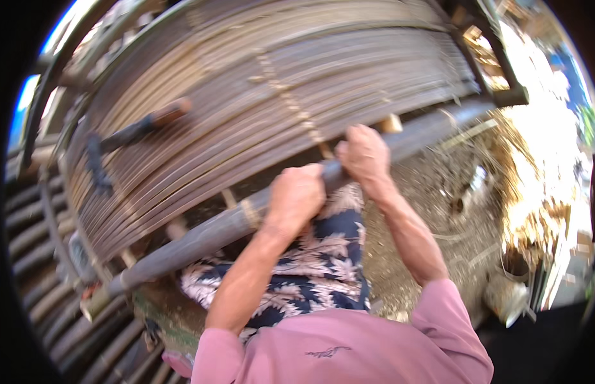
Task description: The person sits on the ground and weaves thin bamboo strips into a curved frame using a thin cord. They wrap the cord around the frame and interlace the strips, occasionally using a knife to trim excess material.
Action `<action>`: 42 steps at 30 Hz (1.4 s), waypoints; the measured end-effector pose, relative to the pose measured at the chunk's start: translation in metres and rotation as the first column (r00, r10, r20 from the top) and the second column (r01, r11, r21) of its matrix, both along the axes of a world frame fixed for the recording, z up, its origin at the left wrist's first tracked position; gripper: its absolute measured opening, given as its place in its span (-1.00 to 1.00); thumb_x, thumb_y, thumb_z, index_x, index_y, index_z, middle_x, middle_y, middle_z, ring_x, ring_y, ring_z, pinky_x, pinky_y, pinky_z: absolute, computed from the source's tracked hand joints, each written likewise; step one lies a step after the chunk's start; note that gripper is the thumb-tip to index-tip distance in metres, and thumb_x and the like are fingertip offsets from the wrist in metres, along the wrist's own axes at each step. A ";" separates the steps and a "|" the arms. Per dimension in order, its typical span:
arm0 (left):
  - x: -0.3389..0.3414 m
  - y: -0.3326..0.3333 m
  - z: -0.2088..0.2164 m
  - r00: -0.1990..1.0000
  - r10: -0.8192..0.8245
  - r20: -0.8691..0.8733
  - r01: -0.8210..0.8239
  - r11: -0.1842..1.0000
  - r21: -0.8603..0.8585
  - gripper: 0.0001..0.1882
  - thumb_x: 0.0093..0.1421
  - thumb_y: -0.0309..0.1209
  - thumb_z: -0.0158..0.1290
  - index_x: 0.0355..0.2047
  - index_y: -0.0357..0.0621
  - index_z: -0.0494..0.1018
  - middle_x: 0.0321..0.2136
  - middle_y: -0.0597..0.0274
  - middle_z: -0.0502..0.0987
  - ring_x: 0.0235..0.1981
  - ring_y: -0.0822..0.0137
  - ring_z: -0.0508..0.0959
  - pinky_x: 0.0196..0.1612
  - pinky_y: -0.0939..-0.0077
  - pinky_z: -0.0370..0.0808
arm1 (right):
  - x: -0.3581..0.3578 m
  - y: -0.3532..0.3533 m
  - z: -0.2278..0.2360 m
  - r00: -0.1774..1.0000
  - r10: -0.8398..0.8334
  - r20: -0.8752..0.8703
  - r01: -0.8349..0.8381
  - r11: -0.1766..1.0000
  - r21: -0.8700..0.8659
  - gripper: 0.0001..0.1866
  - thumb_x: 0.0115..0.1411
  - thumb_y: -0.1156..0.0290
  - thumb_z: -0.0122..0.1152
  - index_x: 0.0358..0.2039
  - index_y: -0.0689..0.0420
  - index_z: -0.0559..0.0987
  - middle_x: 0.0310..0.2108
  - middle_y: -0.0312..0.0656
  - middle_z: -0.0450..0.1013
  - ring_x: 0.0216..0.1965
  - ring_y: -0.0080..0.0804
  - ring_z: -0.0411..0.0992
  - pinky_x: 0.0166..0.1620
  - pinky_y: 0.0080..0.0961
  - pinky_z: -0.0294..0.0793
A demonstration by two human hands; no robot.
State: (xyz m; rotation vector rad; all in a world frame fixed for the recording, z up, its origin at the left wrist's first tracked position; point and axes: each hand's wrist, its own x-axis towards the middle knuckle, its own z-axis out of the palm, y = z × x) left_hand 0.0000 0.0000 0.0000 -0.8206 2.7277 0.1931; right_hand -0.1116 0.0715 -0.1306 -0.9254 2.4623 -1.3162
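Observation:
A thick dark bamboo pole (pixel 201 240) runs slantwise along the front edge of a slatted bamboo bench (pixel 233 121). My left hand (pixel 297 195) is a closed fist against the pole near its middle. Just to the right and a little farther off, my right hand (pixel 364 153) is also closed, at the pole. What the fingers of either fist hold is hidden, and the picture is smeared by motion. A pale binding (pixel 250 212) circles the pole left of my left hand. On the slats at the left lies a hammer-like tool (pixel 134 133) with a dark head.
Round poles (pixel 38 249) lie side by side at the lower left. A dark frame post (pixel 508 96) stands at the bench's right end. Dry straw (pixel 528 192) and a pale container (pixel 507 297) are at the right, beside bare earth (pixel 432 205). My knees are under the pole.

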 end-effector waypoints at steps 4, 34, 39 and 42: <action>-0.026 0.111 -0.044 0.977 0.165 -0.132 -0.071 0.844 0.532 -0.82 0.14 -0.50 -0.02 -0.32 -0.23 0.56 -0.44 -0.18 0.61 -0.38 -0.19 0.64 -0.30 -0.01 0.59 | -0.041 0.137 -0.027 0.994 0.054 -0.093 -0.041 0.991 0.131 -0.87 0.09 0.41 0.24 -0.43 0.20 0.52 -0.36 -0.02 0.47 -0.22 0.04 0.45 -0.13 -0.12 0.45; 0.457 -0.265 -0.095 -0.617 0.419 -0.666 -0.657 0.193 0.729 -0.67 0.36 -0.23 0.07 -0.16 -0.31 0.57 -0.70 0.30 0.46 -0.73 0.48 0.42 -0.67 0.55 0.35 | 0.014 0.222 0.054 0.994 0.030 -0.104 0.002 0.955 0.297 -0.64 0.31 0.59 0.05 0.13 0.21 0.46 0.02 -0.18 0.39 -0.03 -0.39 0.40 -0.01 -0.49 0.42; 0.466 -0.269 -0.110 -0.600 0.336 -0.726 -0.707 0.202 0.678 -0.71 0.31 -0.26 0.08 -0.24 -0.27 0.60 -0.66 0.20 0.52 -0.68 0.38 0.49 -0.58 0.47 0.43 | 0.020 0.230 0.047 1.000 0.008 -0.021 -0.001 0.949 0.315 -0.63 0.30 0.60 0.08 0.12 0.20 0.46 -0.01 -0.18 0.41 -0.03 -0.39 0.40 -0.01 -0.50 0.40; 0.473 -0.261 -0.110 -0.391 0.276 -0.878 -0.886 0.145 0.440 -0.69 0.29 -0.24 0.06 -0.29 -0.27 0.62 -0.56 0.06 0.61 -0.59 0.19 0.58 -0.45 0.32 0.50 | 0.025 0.229 0.045 1.000 -0.009 0.028 0.000 0.957 0.289 -0.62 0.29 0.60 0.09 0.13 0.20 0.46 -0.01 -0.18 0.40 -0.03 -0.39 0.40 0.00 -0.51 0.40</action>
